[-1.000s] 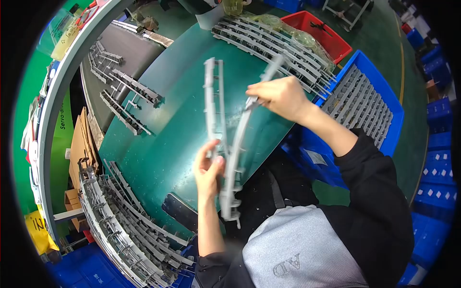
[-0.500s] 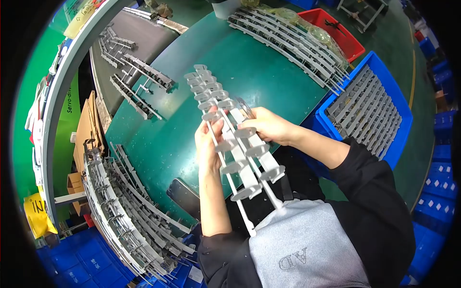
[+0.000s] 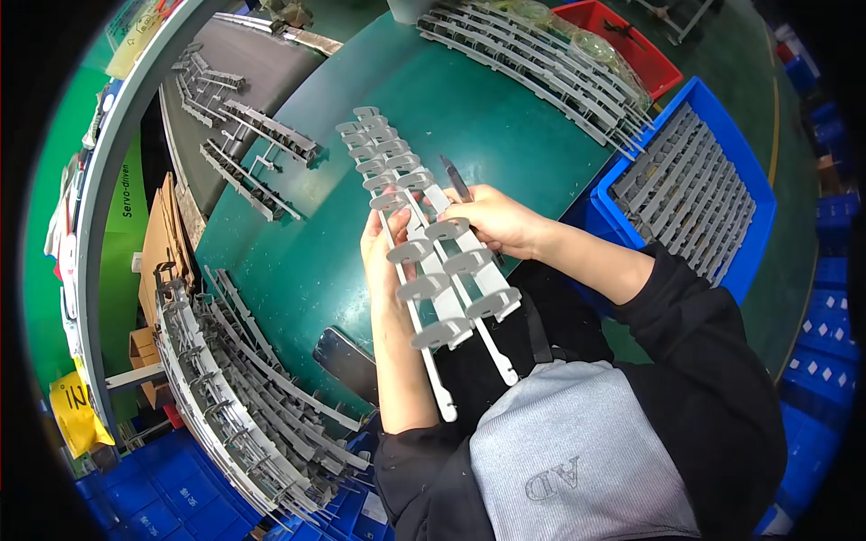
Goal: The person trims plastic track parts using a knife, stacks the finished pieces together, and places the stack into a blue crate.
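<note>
A long grey plastic moulding (image 3: 431, 236) with two rows of rounded tabs and thin rails is held up over the green table's near edge. My left hand (image 3: 379, 248) is closed around its left side, with fingers showing between the rails. On the other side, my right hand (image 3: 501, 221) is closed on a dark, slim, pen-shaped tool (image 3: 456, 178) that points up and away past the moulding. That hand's thumb lies at the moulding's right edge. The lower rail ends hang in front of the grey apron (image 3: 577, 442).
Similar mouldings lie in a stack (image 3: 244, 397) at left and a row (image 3: 532, 72) at the table's far right. A blue bin (image 3: 767, 203) at right holds more. A phone (image 3: 345, 361) lies by my left forearm. A conveyor (image 3: 257, 63) runs behind the table (image 3: 307, 261).
The moulding has shifted up and left in view, its lower ends swinging away from the apron. The tool in my right hand now shows more plainly beyond the fingers.
</note>
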Available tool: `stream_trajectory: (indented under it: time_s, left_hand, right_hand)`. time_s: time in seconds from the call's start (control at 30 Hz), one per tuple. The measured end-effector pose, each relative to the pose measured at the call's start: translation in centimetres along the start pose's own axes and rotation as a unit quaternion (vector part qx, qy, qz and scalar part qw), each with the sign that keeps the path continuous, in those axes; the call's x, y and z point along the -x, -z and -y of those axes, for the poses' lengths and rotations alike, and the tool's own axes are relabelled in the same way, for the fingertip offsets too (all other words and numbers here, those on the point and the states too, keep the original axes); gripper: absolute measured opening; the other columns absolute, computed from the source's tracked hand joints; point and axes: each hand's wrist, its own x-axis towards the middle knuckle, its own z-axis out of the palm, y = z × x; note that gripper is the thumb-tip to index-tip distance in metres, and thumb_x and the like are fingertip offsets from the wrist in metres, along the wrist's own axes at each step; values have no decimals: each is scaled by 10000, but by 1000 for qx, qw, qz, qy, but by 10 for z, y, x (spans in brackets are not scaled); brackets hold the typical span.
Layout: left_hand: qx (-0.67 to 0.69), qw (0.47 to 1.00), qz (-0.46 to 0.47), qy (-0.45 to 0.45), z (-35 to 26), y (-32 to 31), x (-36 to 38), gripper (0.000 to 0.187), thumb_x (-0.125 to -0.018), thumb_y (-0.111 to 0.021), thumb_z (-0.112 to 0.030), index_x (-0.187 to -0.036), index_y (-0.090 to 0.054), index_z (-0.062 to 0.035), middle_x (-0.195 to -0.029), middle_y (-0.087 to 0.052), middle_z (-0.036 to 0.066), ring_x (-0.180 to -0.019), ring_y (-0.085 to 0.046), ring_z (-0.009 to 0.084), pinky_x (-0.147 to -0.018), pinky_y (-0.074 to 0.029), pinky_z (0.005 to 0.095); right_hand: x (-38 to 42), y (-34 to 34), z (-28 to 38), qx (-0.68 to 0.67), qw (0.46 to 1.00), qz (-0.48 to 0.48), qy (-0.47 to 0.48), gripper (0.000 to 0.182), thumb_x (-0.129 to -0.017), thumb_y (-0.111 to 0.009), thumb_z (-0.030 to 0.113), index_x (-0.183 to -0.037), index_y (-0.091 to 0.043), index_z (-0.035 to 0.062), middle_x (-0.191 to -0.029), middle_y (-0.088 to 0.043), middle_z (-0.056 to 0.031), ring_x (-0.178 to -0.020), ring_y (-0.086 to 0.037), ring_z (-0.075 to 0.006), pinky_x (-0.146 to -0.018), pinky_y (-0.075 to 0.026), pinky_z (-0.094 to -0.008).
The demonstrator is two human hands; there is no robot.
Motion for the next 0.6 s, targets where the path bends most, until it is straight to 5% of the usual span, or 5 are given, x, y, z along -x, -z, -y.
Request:
stream_trajectory:
  time_s: [0.13,0.3,0.5,0.53,0.6]
  left_hand:
    - [-177,972,-152,-5,9,10,3,436,-813,-629,-175,-1199,-541,8,-977,-641,177,-738,-610,149,-644,-463,229]
    - [-337,933,-118,-52,34,23,0,373,-851,-628,-209,-1131,-577,33,-871,-637,101,-701,-553,104,-626,-440,190]
    - [-263,952,-125,-92,30,12,-21,240,-872,-591,-191,-974,-620,24,-782,-600,65,-670,-542,104,-590,-431,204]
    - [-205,968,-118,-86,19,6,-29,226,-875,-583,-190,-957,-617,18,-749,-584,54,-667,-539,109,-586,-428,212]
    - [-118,984,-110,-76,5,-14,-50,241,-880,-564,-172,-1011,-589,29,-817,-596,77,-711,-545,122,-651,-434,227]
  right_hand:
    - [-11,16,-16,49,997,-28,43,153,-834,-544,137,-927,-568,19,-651,-579,-54,-405,-323,-40,-340,-198,-183]
    - [-35,28,-61,97,989,-23,114,198,-852,-548,156,-993,-573,20,-790,-640,-82,-435,-396,-79,-361,-287,-214]
    - [-50,50,-60,172,970,-3,173,278,-867,-548,162,-1123,-554,53,-702,-567,-14,-445,-430,-97,-385,-308,-233]
    - [-53,58,-63,318,917,-99,220,274,-858,-548,156,-1114,-560,60,-730,-570,-24,-455,-450,-119,-398,-328,-251]
    - [-60,77,-69,574,717,-279,282,268,-840,-548,145,-1097,-571,75,-787,-578,-44,-476,-491,-163,-423,-370,-289]
